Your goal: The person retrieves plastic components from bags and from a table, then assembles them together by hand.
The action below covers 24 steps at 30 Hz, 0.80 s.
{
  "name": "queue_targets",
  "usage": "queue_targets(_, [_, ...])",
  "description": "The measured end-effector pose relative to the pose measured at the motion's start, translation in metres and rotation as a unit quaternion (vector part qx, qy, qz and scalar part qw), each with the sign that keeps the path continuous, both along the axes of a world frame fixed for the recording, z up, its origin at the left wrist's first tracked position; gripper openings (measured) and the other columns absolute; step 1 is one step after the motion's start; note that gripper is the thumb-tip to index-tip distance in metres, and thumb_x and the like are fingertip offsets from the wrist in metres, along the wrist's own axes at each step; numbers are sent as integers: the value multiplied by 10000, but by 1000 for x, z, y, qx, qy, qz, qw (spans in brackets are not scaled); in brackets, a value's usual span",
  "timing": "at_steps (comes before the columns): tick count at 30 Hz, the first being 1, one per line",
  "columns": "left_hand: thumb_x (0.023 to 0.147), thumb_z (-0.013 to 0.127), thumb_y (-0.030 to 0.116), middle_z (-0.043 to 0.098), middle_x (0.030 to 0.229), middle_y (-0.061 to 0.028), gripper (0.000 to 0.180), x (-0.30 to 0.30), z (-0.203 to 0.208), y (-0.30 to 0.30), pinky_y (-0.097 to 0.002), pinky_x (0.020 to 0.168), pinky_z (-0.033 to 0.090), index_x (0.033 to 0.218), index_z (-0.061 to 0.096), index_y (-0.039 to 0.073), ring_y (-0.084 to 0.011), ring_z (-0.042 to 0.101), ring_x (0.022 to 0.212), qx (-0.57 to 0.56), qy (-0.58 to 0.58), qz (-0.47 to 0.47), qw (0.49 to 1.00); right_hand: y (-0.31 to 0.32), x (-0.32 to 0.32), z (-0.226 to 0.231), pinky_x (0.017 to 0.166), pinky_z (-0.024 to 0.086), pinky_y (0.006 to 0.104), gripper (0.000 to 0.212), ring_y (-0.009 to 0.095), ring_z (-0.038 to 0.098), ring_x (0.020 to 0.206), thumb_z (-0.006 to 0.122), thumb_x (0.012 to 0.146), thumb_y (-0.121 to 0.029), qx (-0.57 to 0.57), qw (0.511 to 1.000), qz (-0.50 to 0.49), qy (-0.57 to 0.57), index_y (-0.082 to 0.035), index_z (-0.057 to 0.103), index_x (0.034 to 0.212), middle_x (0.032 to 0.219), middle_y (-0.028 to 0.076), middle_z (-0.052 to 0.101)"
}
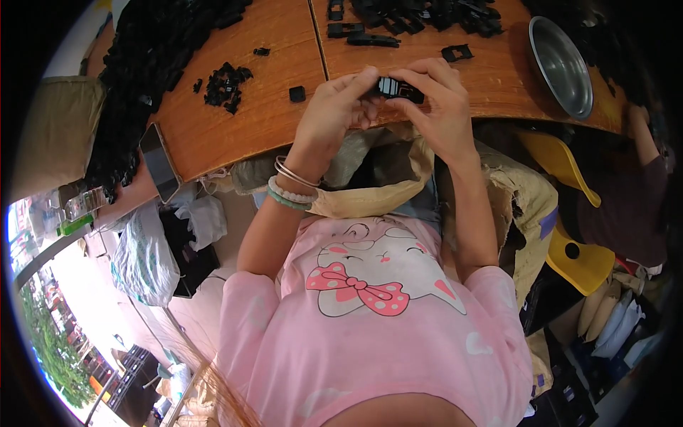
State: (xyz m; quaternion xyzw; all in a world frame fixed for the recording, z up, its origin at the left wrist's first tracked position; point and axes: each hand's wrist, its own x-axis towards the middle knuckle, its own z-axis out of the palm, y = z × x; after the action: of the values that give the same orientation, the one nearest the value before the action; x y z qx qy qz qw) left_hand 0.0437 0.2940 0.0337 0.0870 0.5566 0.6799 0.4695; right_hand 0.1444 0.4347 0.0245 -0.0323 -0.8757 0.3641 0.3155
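Note:
Over the near edge of the wooden table, both hands hold a small black plastic part (400,89) with pale stripes on its upper face. My left hand (331,110) pinches its left end between thumb and fingers. My right hand (442,99) grips the right end, thumb below and fingers curled over the top. Just left of my left hand lies a small black square piece (297,94). A black frame-shaped piece (457,53) lies beyond my right hand. Farther left is a little heap of tiny black pieces (226,87).
Large piles of black parts cover the table's left side (139,64) and far edge (420,14). A metal bowl (565,67) stands at the right. An open tan sack (370,203) hangs below the table edge. Another person (622,206) sits at right near a yellow chair (580,263).

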Motion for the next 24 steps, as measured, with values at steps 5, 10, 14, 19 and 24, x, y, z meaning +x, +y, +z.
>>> queue_targets(5, [906, 585, 362, 609, 691, -36, 353, 3, 3, 2, -199, 541, 414, 824, 630, 22, -71, 535, 600, -31, 87, -25, 995, -12, 1, 3, 778, 359, 345, 324, 208, 540, 870, 753, 602, -66, 15, 999, -34, 19, -56, 651, 909, 873, 35, 572])
queue_targets(10, [915, 583, 337, 607, 702, -31, 337, 5, 5, 1, -193, 563, 415, 854, 628, 8, -70, 538, 626, -41, 42, -16, 998, -17, 3, -5, 774, 358, 341, 314, 203, 542, 872, 746, 608, -73, 33, 997, -60, 28, -70, 662, 911, 895, 35, 569])
queue_targets(14, [866, 646, 296, 615, 704, -22, 301, 9, 3, -3, -199, 568, 414, 824, 656, -1, -75, 543, 627, -37, 82, -37, 995, -18, 6, -6, 772, 354, 335, 312, 202, 542, 872, 749, 615, -90, 36, 998, -53, 17, -71, 671, 916, 897, 33, 570])
queue_targets(19, [810, 693, 242, 638, 731, -17, 244, 5, -2, -10, -195, 595, 428, 842, 680, 1, -77, 562, 644, -10, 80, -82, 993, -22, 20, -1, 769, 347, 328, 304, 199, 548, 837, 763, 636, -137, -6, 999, -48, 0, -75, 676, 921, 892, 28, 582])
queue_targets(24, [831, 671, 159, 620, 757, -27, 169, 15, -2, -6, -217, 654, 462, 840, 660, -9, -99, 580, 699, 60, -20, -39, 997, -24, 26, 1, 767, 360, 327, 297, 203, 563, 833, 756, 664, -143, 58, 996, -65, 24, -61, 669, 937, 913, 36, 597])
